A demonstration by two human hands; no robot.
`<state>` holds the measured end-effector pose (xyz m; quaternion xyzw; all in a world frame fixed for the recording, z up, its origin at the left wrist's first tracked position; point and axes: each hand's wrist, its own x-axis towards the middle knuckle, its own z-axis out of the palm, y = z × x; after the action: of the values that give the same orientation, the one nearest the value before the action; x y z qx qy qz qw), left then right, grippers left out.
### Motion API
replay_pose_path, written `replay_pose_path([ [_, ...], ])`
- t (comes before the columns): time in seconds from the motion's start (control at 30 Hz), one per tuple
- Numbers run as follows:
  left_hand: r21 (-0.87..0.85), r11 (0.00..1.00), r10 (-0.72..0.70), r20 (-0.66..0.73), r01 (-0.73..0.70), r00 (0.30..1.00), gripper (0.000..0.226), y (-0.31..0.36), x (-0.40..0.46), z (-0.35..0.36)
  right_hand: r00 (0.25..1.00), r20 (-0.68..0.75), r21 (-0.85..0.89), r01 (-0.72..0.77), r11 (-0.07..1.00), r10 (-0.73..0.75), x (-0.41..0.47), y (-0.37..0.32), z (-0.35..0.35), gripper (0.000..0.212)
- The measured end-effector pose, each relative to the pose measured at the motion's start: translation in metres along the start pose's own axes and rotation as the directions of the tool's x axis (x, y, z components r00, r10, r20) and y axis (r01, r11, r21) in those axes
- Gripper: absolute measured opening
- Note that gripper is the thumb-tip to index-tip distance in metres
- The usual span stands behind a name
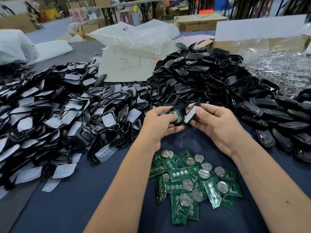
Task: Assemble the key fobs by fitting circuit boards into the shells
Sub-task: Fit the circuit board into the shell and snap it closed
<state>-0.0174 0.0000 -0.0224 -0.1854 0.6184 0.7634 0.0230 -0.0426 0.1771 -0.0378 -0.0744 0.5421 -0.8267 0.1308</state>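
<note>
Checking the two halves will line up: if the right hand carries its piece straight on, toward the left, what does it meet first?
Most likely the shell with the green board, held in the left hand. The right hand sits just beside it, though depth is unclear.

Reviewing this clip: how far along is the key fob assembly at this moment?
Done: finished fobs cannot be told apart from the heaped parts. In hand: the left hand holds a black shell with a green circuit board seated in it; the right hand holds a mating shell half beside it, not yet closed. Left: a pile of loose boards and large shell heaps, so most work remains.
</note>
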Motion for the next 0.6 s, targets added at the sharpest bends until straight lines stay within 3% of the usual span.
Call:
replay_pose_path([
  [0.2, -0.001, 1.0, 0.012, 0.003, -0.012, 1.0, 0.031, -0.001, -0.001, 0.0, 0.999, -0.041, -0.048, 0.013, 0.999, -0.015, 0.002, 0.002, 0.0, 0.041],
  [0.47, 0.005, 0.993, 0.114, 0.042, -0.114, 0.993, 0.005, -0.007, -0.004, 0.0, 0.994, -0.107, -0.076, 0.019, 0.997, -0.027, 0.0, 0.002, -0.001, 0.033],
  [0.6, 0.215, 0.931, 0.29, 0.053, -0.294, 0.956, 0.004, -0.012, -0.004, 0.003, 0.986, -0.156, -0.151, 0.027, 0.988, -0.051, 0.0, 0.002, -0.003, 0.025],
])
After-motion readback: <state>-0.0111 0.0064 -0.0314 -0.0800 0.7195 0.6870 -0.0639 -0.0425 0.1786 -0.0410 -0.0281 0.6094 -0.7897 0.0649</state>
